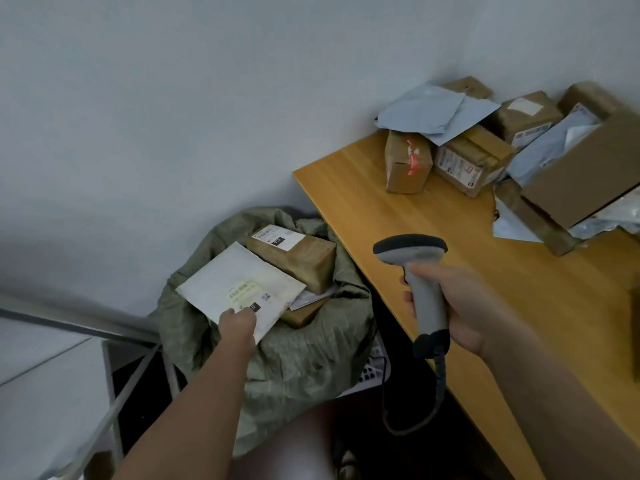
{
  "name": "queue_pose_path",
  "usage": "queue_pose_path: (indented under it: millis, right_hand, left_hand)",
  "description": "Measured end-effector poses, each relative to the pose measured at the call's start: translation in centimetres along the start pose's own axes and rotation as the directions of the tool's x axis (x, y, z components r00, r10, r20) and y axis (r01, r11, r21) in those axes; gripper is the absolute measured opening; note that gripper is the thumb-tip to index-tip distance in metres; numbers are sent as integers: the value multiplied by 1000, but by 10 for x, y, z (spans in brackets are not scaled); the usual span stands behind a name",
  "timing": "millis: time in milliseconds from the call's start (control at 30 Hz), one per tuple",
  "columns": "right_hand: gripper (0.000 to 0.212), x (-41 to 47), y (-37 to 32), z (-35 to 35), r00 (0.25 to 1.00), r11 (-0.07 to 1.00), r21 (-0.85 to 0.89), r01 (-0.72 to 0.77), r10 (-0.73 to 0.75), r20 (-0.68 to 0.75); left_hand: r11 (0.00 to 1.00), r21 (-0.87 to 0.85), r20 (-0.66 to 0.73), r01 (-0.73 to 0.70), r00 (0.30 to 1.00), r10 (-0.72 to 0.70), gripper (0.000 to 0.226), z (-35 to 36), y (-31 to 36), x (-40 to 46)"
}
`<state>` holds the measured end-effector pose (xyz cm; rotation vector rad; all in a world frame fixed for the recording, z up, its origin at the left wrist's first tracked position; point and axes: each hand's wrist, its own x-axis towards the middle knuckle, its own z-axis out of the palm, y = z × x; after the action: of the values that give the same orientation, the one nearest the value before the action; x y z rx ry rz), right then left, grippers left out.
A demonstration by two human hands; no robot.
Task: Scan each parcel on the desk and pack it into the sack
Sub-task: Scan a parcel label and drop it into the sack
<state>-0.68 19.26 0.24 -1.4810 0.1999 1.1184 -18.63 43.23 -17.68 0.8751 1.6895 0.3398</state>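
Envelope (239, 284), flat, light and bendy by its look, lies over the sack's (294, 362) mouth, pinched at its near corner by the left hand (239, 323); right hand (460, 306) grips the scanner (420, 271). Boxes (467, 161) crowd the desk's (381, 216) far corner.

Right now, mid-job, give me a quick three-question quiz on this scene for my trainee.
1. True or false: the left hand holds the white mailer over the green sack.
2. What does the right hand grip? A) tape roll B) barcode scanner C) knife
3. Where do the unpacked parcels lie?

Key: 1 true; 2 B; 3 on the wooden desk, at its far end by the wall.
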Motion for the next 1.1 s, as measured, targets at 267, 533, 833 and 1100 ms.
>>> queue_pose_path:
  millis: [267,533,833,1100]
  right_hand:
    - [13,-15,-14,-18,986,986,75,148,-142,-90]
    - [21,-65,-21,-111,897,917,265,298,-174,-406]
    - [32,-130,-2,-272,775,782,396,481,-167,-610]
    - [30,-154,54,-406,721,714,495,495,-21,-692]
  left_hand:
    - [948,227,232,-224,958,170,44,63,45,-52]
    - [753,342,551,-562,769,323,49,186,59,-189]
    - [536,347,740,-770,575,348,54,297,-11,-337]
    - [0,177,980,-984,176,94,47,374,-129,-429]
